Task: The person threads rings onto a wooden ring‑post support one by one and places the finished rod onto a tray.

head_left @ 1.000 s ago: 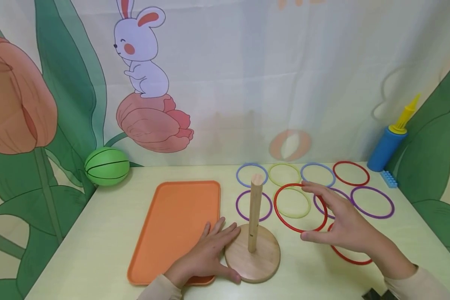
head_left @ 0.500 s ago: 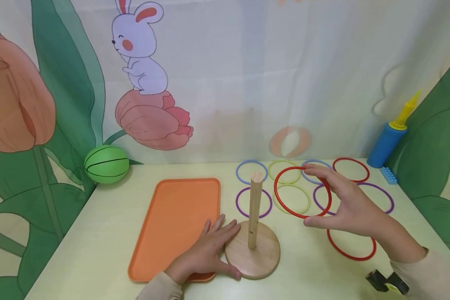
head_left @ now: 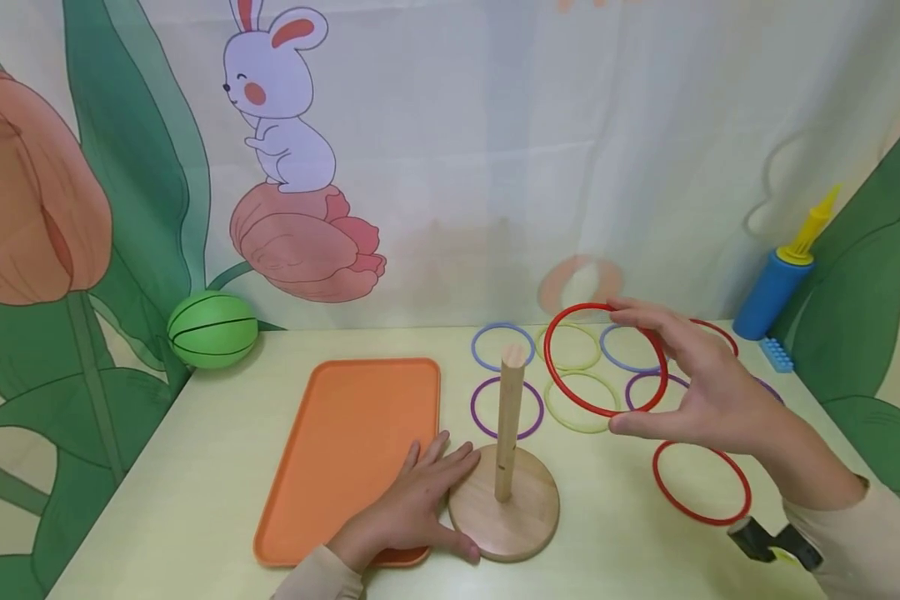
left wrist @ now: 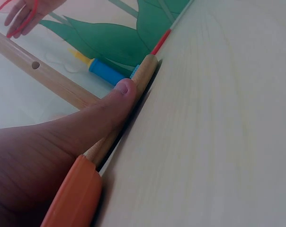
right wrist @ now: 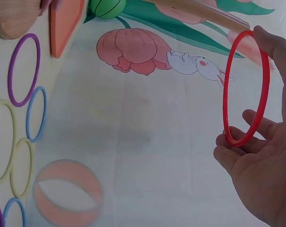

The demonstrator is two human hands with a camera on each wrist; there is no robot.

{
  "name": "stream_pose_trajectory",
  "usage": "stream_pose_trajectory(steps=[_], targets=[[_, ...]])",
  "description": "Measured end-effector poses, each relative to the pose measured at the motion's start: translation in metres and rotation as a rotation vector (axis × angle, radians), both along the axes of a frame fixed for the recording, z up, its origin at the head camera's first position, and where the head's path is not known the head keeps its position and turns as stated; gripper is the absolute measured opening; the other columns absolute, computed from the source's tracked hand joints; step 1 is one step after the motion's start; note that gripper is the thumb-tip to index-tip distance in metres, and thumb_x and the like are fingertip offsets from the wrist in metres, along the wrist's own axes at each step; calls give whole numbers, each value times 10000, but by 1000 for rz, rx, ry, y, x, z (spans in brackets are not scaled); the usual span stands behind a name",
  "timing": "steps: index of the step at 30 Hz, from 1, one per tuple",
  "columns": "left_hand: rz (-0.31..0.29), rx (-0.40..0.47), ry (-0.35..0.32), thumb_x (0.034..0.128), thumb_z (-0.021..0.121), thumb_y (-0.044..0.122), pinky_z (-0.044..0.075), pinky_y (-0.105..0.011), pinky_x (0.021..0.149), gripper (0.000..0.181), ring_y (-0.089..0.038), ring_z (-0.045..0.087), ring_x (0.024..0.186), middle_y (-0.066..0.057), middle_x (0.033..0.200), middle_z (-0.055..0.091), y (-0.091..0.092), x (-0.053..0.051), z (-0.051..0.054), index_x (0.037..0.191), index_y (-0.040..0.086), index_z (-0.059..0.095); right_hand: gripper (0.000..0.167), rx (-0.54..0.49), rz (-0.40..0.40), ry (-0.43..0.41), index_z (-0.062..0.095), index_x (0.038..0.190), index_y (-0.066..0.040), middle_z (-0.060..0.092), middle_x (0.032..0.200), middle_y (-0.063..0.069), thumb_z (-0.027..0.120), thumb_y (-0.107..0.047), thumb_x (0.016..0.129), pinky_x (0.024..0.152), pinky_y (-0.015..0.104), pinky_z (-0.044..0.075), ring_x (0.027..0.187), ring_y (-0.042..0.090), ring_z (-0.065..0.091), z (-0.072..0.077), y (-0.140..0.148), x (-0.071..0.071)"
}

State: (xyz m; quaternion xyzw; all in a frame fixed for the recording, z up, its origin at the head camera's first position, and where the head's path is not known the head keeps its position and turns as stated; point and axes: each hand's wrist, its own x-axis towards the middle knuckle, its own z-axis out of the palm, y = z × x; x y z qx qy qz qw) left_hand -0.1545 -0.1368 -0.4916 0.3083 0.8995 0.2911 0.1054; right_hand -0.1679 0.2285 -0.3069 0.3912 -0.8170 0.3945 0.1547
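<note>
A wooden ring-toss stand, with a round base [head_left: 528, 529] and an upright post [head_left: 510, 425], stands at the front middle of the table. My left hand [head_left: 412, 508] rests against the base's left edge, fingers straight and spread. In the left wrist view its thumb [left wrist: 119, 92] lies along the base's rim. In the air right of the post, my right hand [head_left: 708, 387] holds a red ring [head_left: 546, 354] tilted up between thumb and fingers. The right wrist view has this ring [right wrist: 225, 90] gripped at two opposite sides, apart from the post.
Several purple, blue, yellow and red rings lie behind and right of the stand, including a near red ring [head_left: 708, 522]. An orange tray [head_left: 352, 433] lies under my left hand. A green ball [head_left: 212, 329], a blue pump [head_left: 772, 292] and a blue toy brick [head_left: 777, 355] stand farther back.
My right hand has raised the red ring higher above the table, clear of the near red ring. The left hand and the stand have stayed in place.
</note>
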Motion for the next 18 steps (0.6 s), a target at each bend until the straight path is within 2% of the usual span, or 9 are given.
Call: stream_pose_trajectory(steps=[4,7,13,18], targets=[[1,-3,-1,674,915,652,-71,-636,1263,1241,-364,28,1626,-55,1719,300,0,1,1,1656,138,355,1058,-11,40,39,528,1480,-23,488,1604,54,1013,43,541,1141,171,398,1484,124,440,8,-1,-2],[3,-5,-7,675,915,650,-69,-638,1263,1244,-364,26,1626,-55,1721,296,1,1,2,1657,135,351,1060,-17,52,38,530,1479,-16,492,1603,38,1010,51,537,1140,171,397,1496,130,429,13,-2,-3],[3,-4,-8,677,915,649,-70,-636,1263,1239,-361,26,1626,-55,1721,297,1,0,3,1656,135,355,1055,-48,100,58,534,1467,12,472,1616,146,997,82,522,1175,211,381,1522,220,411,20,-4,-5],[2,-3,-11,671,917,650,-75,-630,1264,1242,-358,22,1627,-52,1721,297,1,0,2,1655,139,357,1048,-50,112,82,535,1465,24,473,1607,181,994,79,524,1197,241,371,1507,261,428,28,-9,-5]])
